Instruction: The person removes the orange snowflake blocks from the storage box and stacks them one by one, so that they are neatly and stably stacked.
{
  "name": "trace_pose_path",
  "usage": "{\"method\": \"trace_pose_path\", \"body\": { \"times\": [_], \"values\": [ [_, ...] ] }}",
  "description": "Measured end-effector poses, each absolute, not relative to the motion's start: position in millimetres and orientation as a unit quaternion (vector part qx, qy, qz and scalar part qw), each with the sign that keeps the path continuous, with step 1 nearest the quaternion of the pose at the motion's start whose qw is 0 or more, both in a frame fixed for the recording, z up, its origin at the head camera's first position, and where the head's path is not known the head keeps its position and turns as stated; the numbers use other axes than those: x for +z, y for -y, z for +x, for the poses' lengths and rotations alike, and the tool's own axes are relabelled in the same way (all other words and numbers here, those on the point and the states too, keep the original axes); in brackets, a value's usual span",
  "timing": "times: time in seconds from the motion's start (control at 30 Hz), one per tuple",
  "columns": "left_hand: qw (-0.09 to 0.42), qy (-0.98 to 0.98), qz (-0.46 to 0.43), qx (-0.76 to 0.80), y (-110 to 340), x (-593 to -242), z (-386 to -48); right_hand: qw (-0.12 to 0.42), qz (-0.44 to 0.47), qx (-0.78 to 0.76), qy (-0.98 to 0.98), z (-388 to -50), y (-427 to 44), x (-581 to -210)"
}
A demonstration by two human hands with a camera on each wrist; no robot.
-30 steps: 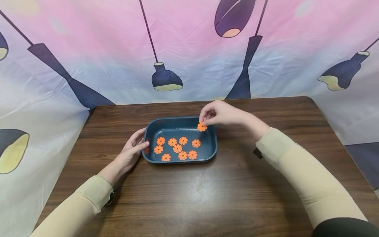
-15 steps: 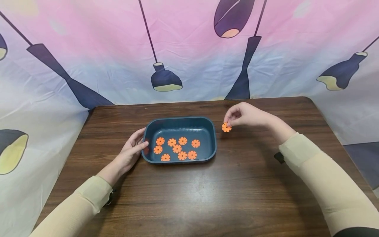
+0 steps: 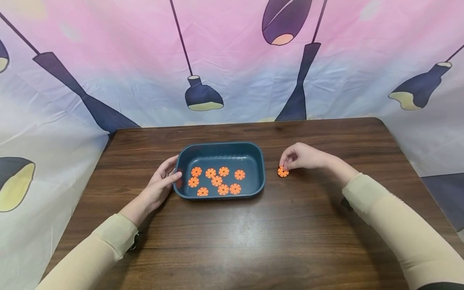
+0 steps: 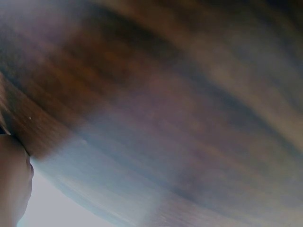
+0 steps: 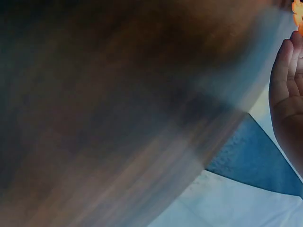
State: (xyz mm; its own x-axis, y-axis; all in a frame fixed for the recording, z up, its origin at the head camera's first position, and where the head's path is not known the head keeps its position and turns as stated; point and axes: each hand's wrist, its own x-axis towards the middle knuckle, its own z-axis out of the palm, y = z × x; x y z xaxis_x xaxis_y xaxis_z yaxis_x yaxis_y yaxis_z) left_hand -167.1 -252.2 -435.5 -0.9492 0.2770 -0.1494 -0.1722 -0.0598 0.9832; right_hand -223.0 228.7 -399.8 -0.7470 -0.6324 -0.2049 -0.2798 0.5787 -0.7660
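Observation:
A dark blue rectangular tray lies on the table in the head view, with several orange notched plastic discs flat on its floor. My left hand holds the tray's left end, thumb over the rim and fingers along the outer wall. To the right of the tray, my right hand pinches one orange notched disc between thumb and fingertips, low at the tabletop. Whether that disc touches the wood I cannot tell. The right wrist view catches part of this disc beyond the fingers; the left wrist view has only a hand's edge.
The brown wooden table extends around the tray on all sides. Behind its far edge hangs a pink and blue cloth printed with lamps.
My right hand has carried the pinched disc out from above the tray's right end, rightward past the rim, then down toward the table. The left hand and tray stay put.

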Motion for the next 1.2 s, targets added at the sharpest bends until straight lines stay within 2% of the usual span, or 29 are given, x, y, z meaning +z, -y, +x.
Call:
{"method": "trace_pose_path", "body": {
  "times": [0.73,1.0,1.2],
  "values": [
    [0.152,-0.663,0.039,0.732,252.4,-437.0,-167.2,0.194,-0.262,-0.351,-0.878,-219.6,-230.0,-420.3],
    [0.152,-0.662,0.040,0.732,253.0,-438.4,-167.4,0.200,-0.258,-0.355,-0.876,-220.9,-228.3,-413.9],
    [0.153,-0.664,0.041,0.730,253.5,-438.7,-167.9,0.183,-0.253,-0.371,-0.875,-223.8,-220.8,-397.0]
  ]
}}
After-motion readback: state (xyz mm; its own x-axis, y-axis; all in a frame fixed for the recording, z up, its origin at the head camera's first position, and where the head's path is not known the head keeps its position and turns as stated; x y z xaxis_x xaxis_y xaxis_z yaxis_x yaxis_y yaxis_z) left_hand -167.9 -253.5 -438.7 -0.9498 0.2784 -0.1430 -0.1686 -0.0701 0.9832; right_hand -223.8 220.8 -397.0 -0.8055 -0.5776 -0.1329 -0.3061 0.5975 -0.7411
